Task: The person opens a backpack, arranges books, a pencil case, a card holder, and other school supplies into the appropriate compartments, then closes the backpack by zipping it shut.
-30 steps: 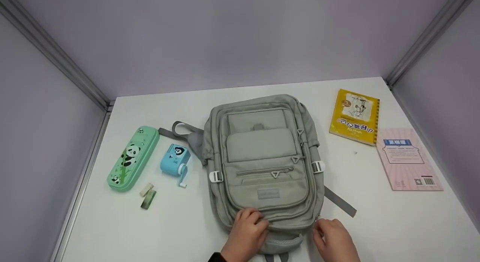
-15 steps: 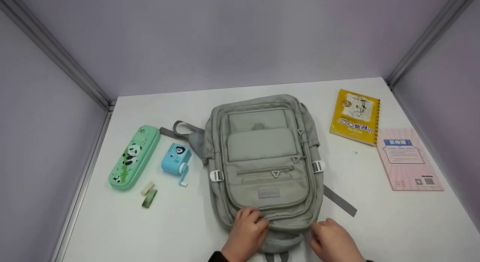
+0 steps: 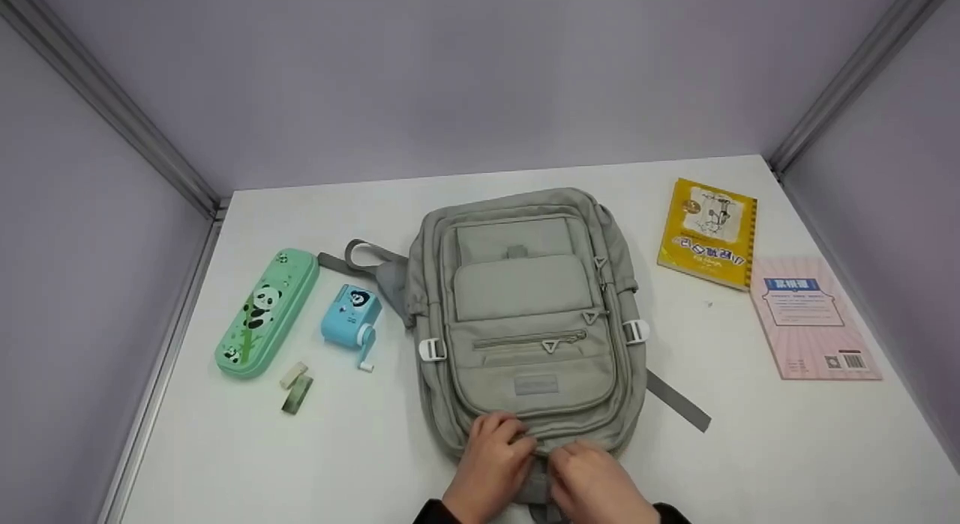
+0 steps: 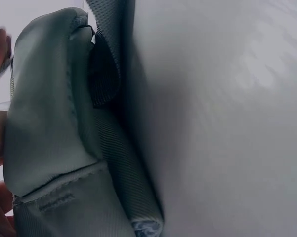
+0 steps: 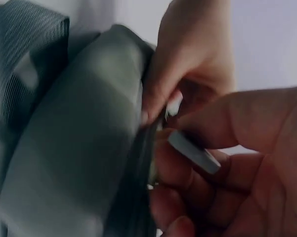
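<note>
The grey backpack (image 3: 536,287) lay front side up on the table (image 3: 360,456), between the blue sharpener (image 3: 350,317) and the yellow book (image 3: 709,235). At its near end the left hand (image 3: 493,458), fingers curled, gripped the fabric, while just beside it the right hand's (image 3: 595,480) thumb and fingers were closed in a pinch on a small grey tab (image 5: 193,153), apparently a zip pull. The step looked like working a zip, and the next move seemed to call for steadying the fabric while drawing the tab along.
</note>
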Demonstrator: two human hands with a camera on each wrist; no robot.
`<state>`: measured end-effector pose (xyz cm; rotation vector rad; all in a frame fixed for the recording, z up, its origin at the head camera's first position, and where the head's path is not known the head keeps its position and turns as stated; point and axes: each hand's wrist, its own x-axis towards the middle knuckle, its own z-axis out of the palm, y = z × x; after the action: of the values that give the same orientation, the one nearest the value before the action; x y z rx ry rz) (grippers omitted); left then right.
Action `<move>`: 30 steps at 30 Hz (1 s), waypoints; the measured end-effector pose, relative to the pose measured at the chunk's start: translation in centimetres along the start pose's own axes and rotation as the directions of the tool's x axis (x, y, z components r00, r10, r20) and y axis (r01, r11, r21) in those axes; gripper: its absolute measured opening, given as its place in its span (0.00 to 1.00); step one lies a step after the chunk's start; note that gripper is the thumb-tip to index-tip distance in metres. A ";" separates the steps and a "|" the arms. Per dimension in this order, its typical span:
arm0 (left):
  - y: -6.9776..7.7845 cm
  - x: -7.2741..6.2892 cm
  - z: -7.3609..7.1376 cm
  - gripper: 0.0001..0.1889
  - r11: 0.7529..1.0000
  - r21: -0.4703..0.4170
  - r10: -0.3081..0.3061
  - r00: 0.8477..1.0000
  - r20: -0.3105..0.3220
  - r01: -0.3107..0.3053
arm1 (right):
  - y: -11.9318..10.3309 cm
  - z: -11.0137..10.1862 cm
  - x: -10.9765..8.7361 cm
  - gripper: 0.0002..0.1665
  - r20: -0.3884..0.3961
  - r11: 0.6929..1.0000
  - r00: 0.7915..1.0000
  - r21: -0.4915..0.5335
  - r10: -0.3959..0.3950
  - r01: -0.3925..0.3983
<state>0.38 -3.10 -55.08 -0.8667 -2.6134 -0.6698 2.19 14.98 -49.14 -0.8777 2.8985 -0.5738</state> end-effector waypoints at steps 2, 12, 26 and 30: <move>-0.1 0.1 0.2 0.05 1.000 0.002 0.006 1.000 -0.022 -0.006 | -0.5 0.3 0.7 0.10 0.009 0.999 1.000 0.032 -0.008 0.008; -0.6 0.1 -0.1 0.07 0.995 -0.096 -0.027 0.993 -0.117 0.016 | -0.5 1.0 2.3 0.08 -0.096 0.963 0.993 0.255 -0.065 0.087; 0.2 0.0 0.8 0.12 0.991 -0.133 -0.045 0.955 -0.292 0.006 | 3.9 0.8 0.7 0.20 -0.178 0.932 0.962 0.265 -0.206 0.248; -0.5 0.1 1.4 0.03 0.991 -0.134 -0.049 0.966 -0.255 0.015 | 4.8 1.4 0.9 0.24 -0.162 0.963 0.973 0.190 -0.162 0.192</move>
<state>-0.22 -2.70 -56.41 -0.7199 -2.3756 -0.9069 -0.87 17.75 -52.15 -1.1155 2.8323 -0.9707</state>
